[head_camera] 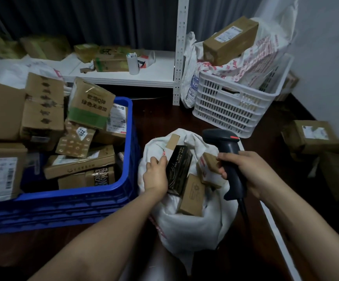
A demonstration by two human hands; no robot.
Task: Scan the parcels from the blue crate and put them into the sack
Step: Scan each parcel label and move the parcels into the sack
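1. Head view: your left hand (156, 175) is at the mouth of the white sack (184, 226). Its fingers (161, 159) are curled on the left long edge of a black box (179, 169), gripping it.
2. The black box is tilted, lower end down inside the sack, upper end poking out at the rim, gold print facing up.
3. Your right hand (245, 171) is wrapped tight round the handle of the dark scanner (228, 157), over the sack's right side. The scanner's head points up and away from you.
4. The black box sits between your two hands: touching the left fingers, apart from the scanner.
5. A brown carton (192, 195) is in the sack just right of the black box, touching it.
6. The blue crate (128, 191) is just left of the sack, piled with cardboard parcels (79, 161).
7. A white basket (235, 102) behind the sack holds printed bags, with a long carton (229, 40) on top.
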